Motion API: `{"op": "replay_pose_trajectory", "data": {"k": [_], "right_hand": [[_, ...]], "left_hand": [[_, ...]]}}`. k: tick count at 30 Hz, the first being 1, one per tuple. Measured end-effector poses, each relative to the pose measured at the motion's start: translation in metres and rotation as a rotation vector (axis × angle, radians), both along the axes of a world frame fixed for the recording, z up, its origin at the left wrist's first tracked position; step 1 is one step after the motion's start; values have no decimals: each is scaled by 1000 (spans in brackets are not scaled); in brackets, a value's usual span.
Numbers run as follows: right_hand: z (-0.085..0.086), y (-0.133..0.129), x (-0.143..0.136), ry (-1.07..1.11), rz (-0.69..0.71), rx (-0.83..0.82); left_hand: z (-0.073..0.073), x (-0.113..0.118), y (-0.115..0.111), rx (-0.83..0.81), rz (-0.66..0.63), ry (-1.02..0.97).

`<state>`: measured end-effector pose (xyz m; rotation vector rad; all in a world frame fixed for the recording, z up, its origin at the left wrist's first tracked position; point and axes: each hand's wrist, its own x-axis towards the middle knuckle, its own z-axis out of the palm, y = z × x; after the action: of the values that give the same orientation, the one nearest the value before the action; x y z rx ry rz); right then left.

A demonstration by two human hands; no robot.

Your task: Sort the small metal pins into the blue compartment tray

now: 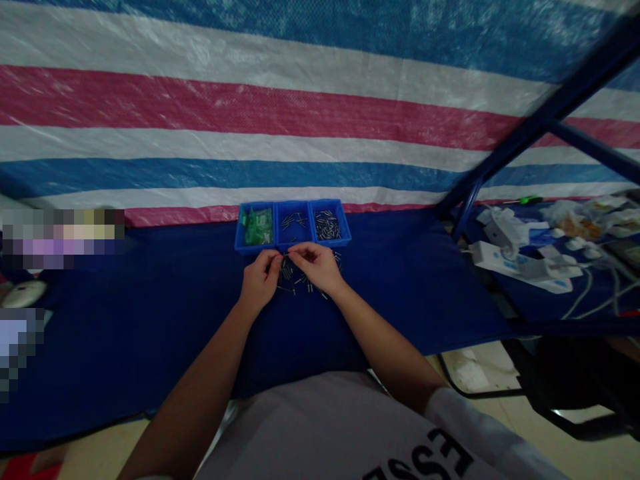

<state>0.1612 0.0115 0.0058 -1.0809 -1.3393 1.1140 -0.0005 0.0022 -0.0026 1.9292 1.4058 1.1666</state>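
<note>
My left hand [261, 275] and my right hand [319, 265] meet just in front of a row of three blue bins. Both are closed, thumb and fingertips pinched on a thin metal pin [286, 255] held between them; its exact kind is too small to make out. Loose metal pins [310, 288] lie on the dark blue surface below and between the hands. Green packets [258, 228] fill the left bin [248, 251]. A few thin pins [295, 220] rest in the middle bin [286, 235], while many short metal pieces [327, 227] are heaped in the right bin [344, 239].
A striped tarp [300, 120] hangs behind the blue-covered table [165, 320]. To the right stand a dark blue metal frame [500, 157] and a second surface with a power strip [525, 267], cables and plastic bags. A white mouse-like object [24, 293] lies far left.
</note>
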Motion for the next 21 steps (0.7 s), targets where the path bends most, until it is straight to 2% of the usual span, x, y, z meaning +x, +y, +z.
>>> {"op": "replay_pose_trajectory", "data": {"k": [21], "right_hand": [[3, 0, 1, -4, -1, -7]], "left_hand": [[-4, 1, 0, -14, 20, -33]]}}
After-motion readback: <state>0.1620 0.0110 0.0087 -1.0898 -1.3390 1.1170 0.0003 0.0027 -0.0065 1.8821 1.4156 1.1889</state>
